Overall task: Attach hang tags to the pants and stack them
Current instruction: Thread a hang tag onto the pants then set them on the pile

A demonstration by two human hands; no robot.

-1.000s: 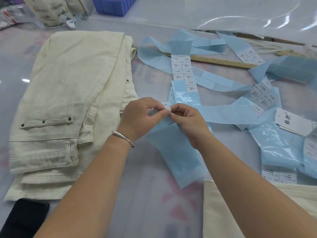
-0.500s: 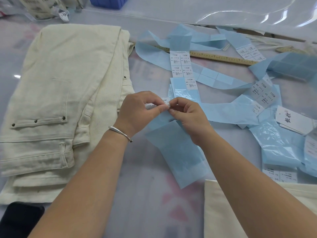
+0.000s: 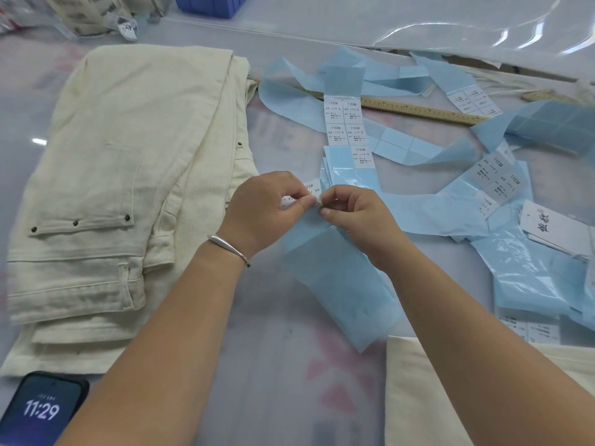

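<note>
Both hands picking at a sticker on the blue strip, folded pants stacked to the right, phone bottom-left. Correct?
One error: the pants are stacked on the person's left, not the right, as the head view shows. The rest holds: left hand and right hand pinch a sticker on the blue strip; phone bottom-left.

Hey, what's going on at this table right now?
A person is peeling a small white size sticker off a strip of blue backing paper. The left hand and right hand both pinch it at the strip's top end. More sticker strips lie scattered across the table. A stack of folded cream pants sits to the left, and a hang tag lies at the right edge.
</note>
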